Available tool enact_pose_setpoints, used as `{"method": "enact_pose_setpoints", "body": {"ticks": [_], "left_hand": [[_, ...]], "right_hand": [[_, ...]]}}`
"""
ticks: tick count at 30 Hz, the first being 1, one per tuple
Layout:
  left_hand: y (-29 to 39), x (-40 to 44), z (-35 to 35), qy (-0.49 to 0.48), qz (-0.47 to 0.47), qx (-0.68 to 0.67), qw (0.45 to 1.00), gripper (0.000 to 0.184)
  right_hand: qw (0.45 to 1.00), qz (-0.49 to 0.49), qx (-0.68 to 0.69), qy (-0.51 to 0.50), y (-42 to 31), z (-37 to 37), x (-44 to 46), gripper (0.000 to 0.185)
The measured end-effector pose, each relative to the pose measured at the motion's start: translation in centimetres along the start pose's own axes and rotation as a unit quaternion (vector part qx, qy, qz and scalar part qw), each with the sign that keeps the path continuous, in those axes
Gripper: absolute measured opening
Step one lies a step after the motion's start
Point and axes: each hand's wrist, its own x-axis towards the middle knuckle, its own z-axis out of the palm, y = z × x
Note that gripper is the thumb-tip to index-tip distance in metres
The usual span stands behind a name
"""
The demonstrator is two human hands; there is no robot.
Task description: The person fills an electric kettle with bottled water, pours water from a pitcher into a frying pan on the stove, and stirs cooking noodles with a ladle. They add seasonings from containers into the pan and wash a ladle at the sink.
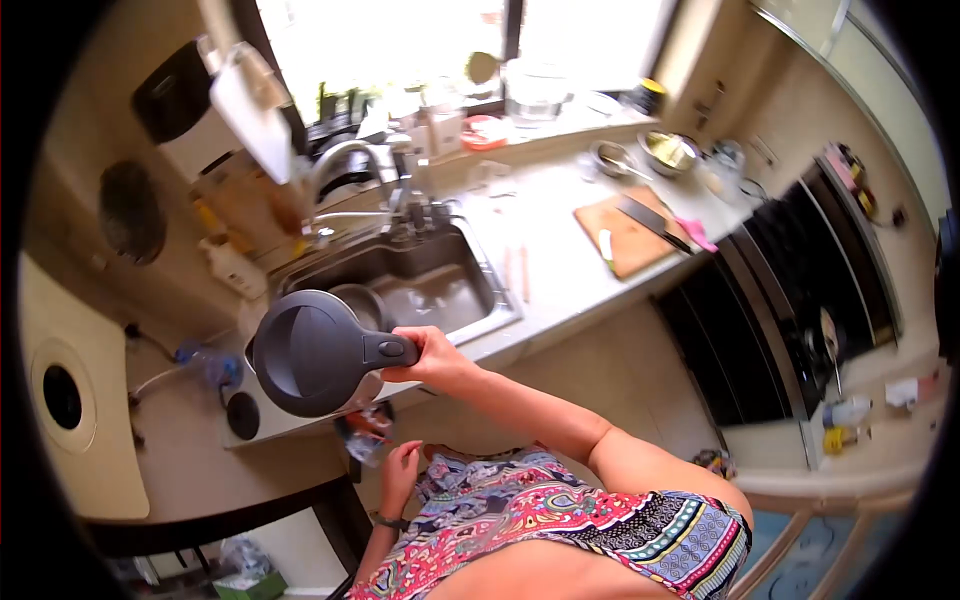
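Observation:
My right hand [432,360] is wrapped round the handle of a kettle with a dark grey lid [310,350]. The kettle is in the air over the counter's front edge, just before the sink [440,275], and its lid hides most of its body. My left hand [401,475] is low beside my patterned clothing, fingers loosely bent and apart, with nothing visible in it. Close to it is a shiny plastic packet [366,432], blurred. A round black disc [242,415] lies on the counter left of the kettle.
A curved tap [350,160] rises behind the sink. Further right, a knife [650,220] rests on a wooden cutting board [630,255], with metal bowls [668,150] behind it. A dark stove [800,260] stands at the right. Clear plastic bottles [210,362] lie at the left.

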Motion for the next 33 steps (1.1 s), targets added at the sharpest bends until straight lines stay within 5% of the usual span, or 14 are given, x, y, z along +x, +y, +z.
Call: {"method": "enact_pose_setpoints", "body": {"ticks": [6,10,15,22,26,33], "left_hand": [[10.8,5.8,19.3,-0.241,0.15,0.008,0.959,0.016],[17.5,7.9,30.9,-0.358,0.173,-0.026,0.917,0.018],[22.6,12.7,41.2,-0.449,0.154,-0.065,0.878,0.018],[29.7,21.8,54.1,-0.431,0.204,-0.049,0.878,0.018],[36.6,25.5,62.1,-0.437,0.224,-0.061,0.869,0.019],[49.8,27.7,72.9,-0.464,0.285,-0.073,0.836,0.019]], "right_hand": [[0.955,-0.044,-0.126,0.266,-10.9,-16.1,-22.1,0.021],[0.841,-0.047,-0.238,0.484,-13.6,-24.9,-35.5,0.025],[0.698,-0.05,-0.209,0.684,-17.8,-33.7,-49.1,0.032],[0.541,-0.059,-0.256,0.799,-25.7,-45.8,-65.4,0.031],[0.425,0.059,-0.318,0.846,-28.9,-53.0,-75.6,0.029],[0.379,0.147,-0.295,0.865,-34.0,-62.0,-85.0,0.031]]}}
